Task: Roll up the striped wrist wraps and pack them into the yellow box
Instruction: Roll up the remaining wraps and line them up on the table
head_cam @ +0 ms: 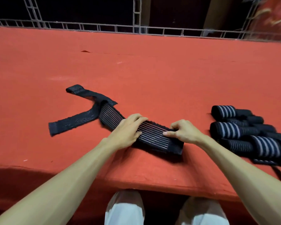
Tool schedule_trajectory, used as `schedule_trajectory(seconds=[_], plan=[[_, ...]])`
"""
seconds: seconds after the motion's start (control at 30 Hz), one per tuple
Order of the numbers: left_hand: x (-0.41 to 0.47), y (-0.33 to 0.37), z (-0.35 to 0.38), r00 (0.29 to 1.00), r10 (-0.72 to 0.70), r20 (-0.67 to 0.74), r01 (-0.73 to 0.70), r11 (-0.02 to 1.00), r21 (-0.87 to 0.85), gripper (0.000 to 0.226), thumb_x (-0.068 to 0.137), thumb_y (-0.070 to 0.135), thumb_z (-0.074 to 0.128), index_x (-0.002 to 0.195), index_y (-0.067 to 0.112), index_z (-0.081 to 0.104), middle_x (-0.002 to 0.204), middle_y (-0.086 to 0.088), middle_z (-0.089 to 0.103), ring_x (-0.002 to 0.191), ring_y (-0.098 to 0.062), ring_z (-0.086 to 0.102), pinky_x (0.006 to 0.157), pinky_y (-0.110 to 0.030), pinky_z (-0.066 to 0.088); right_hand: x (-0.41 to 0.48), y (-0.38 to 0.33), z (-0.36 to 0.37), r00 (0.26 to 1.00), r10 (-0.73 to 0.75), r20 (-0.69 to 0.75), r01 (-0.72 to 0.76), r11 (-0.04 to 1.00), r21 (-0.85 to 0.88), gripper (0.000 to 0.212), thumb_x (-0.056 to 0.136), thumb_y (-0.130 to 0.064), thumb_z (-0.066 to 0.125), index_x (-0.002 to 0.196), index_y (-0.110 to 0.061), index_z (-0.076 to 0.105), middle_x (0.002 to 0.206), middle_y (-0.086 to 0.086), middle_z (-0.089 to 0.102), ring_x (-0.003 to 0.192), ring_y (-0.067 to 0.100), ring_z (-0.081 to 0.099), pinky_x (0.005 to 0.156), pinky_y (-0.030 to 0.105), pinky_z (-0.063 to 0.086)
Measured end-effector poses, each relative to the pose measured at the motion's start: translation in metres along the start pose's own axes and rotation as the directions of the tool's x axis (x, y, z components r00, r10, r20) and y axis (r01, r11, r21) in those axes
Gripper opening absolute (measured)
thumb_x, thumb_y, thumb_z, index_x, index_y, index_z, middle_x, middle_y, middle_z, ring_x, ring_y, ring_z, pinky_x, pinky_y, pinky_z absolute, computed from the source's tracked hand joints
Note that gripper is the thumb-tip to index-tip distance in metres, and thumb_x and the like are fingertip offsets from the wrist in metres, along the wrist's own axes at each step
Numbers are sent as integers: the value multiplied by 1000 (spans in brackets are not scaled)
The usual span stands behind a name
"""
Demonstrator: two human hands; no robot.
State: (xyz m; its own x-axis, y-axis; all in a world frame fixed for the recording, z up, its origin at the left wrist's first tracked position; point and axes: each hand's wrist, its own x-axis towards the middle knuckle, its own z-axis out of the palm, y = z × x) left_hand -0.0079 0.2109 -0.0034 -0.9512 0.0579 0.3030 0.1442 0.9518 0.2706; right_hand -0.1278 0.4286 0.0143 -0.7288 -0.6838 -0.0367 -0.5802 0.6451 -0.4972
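A black wrist wrap with thin pale stripes lies unrolled across the red table, its two strap tails spread toward the far left. My left hand rests flat on the wrap's middle with fingers straight. My right hand has its fingers curled on the wrap's near right part, thumb pressing the striped face. Several rolled striped wraps are piled at the right. No yellow box is in view.
The red cloth-covered table runs wide to the left and back. Its front edge is just before my knees. A metal truss frame lines the far edge, with darkness behind it.
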Motion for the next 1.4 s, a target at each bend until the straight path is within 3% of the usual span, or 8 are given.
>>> schedule_trajectory(seconds=[0.27, 0.4, 0.5, 0.6, 0.73, 1.0, 1.17, 1.4], plan=[[13, -25, 30, 952, -197, 235, 187, 980, 63, 52, 97, 38, 52, 143, 18, 40, 134, -6, 51, 128, -24, 44, 106, -36, 32, 4, 50, 1, 971, 238, 21, -229, 953, -196, 39, 83, -46, 70, 62, -16, 57, 60, -1, 55, 72, 22, 56, 58, 29, 35], [7, -26, 43, 966, -195, 172, 195, 981, 16, 46, 99, 39, 46, 142, 22, 43, 130, -1, 47, 126, -19, 41, 107, -37, 31, 21, 40, 8, 979, 199, -50, -201, 883, -424, 34, 78, -46, 73, 102, -24, 66, 108, 2, 62, 113, 25, 53, 88, 35, 32], [18, -32, 49, 976, -187, 109, 191, 981, -33, 41, 100, 34, 45, 139, 21, 47, 127, -2, 50, 121, -20, 42, 107, -38, 32, 42, 23, 17, 996, 70, -60, -81, 972, -219, 34, 84, -31, 69, 115, -20, 61, 113, 5, 53, 116, 25, 49, 96, 32, 37], [19, -38, 62, 978, -204, 32, 206, 976, -75, 36, 101, 29, 44, 134, 22, 53, 124, 3, 52, 114, -18, 42, 104, -37, 34, 57, 2, 33, 999, 13, -45, -11, 999, 43, 26, 94, -31, 59, 117, -19, 62, 102, 1, 60, 103, 20, 57, 83, 23, 37], [17, -38, 71, 969, -237, -66, 232, 969, -80, 32, 100, 30, 44, 130, 27, 56, 120, 10, 50, 112, -13, 39, 100, -30, 31, 72, -3, 57, 999, 45, -7, -45, 995, 87, 31, 100, -37, 44, 127, -30, 58, 120, 0, 65, 116, 21, 56, 96, 32, 42], [20, -34, 68, 962, -263, -66, 260, 964, -56, 31, 99, 30, 46, 128, 27, 56, 122, 11, 50, 116, -13, 39, 102, -31, 29, 76, 1, 73, 949, 185, -256, -142, 974, 177, 43, 90, -62, 48, 79, -22, 57, 69, -7, 62, 75, 19, 60, 65, 35, 41], [20, -34, 68, 963, -259, -67, 256, 965, -49, 31, 99, 29, 45, 128, 26, 56, 122, 12, 50, 115, -11, 39, 102, -30, 30, 72, 9, 70, 925, 242, -293, -107, 905, 412, 32, 78, -28, 76, 66, -17, 49, 56, -5, 54, 51, 8, 46, 55, 28, 38], [21, -35, 67, 970, -234, -62, 232, 972, -44, 35, 99, 42, 46, 128, 26, 56, 121, 12, 50, 113, -9, 39, 101, -28, 28, 65, 16, 63, 894, 353, -277, -116, 777, 618, 21, 74, -8, 68, 87, -19, 55, 58, -5, 60, 51, 4, 51, 58, 24, 43]])
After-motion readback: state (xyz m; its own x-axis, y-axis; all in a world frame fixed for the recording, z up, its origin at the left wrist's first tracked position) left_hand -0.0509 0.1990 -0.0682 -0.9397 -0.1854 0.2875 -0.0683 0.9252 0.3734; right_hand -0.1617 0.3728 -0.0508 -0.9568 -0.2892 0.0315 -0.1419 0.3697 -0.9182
